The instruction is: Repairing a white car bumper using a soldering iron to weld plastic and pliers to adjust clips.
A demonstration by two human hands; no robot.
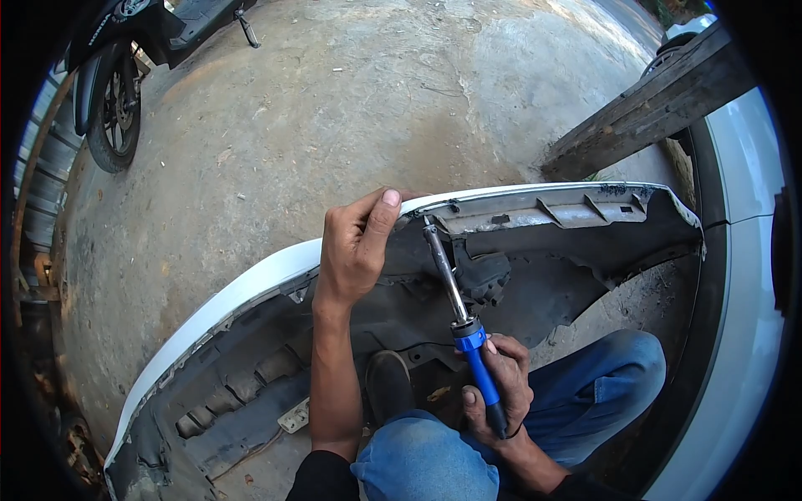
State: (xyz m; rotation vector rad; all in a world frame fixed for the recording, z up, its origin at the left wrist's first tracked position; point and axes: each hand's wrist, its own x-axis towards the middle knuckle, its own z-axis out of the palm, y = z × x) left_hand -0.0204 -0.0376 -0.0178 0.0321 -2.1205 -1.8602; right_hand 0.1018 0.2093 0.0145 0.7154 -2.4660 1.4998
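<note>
Soldering iron (468,330) held up to the edge of a white bumper (259,280)

The bumper lies on the concrete floor (309,125) with its hollow inner side toward the person, its white rim arching across the view from lower left to upper right. The left hand (351,250) is partly closed at the top of this rim, fingers curled over the far side and thumb lying against the edge, so that it has the rim in a pinch.

The right hand (511,384) is wrapped around the iron's blue handle, thumb on one side and fingers on the other. The iron slants up and to the left, its metal shaft leading to a narrow tip just beside the inner edge of the rim, to the right of the left hand. Whether the tip touches the plastic, I cannot tell.

Dark smudges mark the rim's right end. Inside the curve are the person's knees in blue jeans (601,384), a dark shoe (388,384) and a small pale piece (294,415) with a thin wire.

A thick wooden post (647,108) leans beyond the bumper at upper right, near a pale car (748,275) along the right side. A dark motorcycle (180,50) stands at upper left, well apart from the bumper.
</note>
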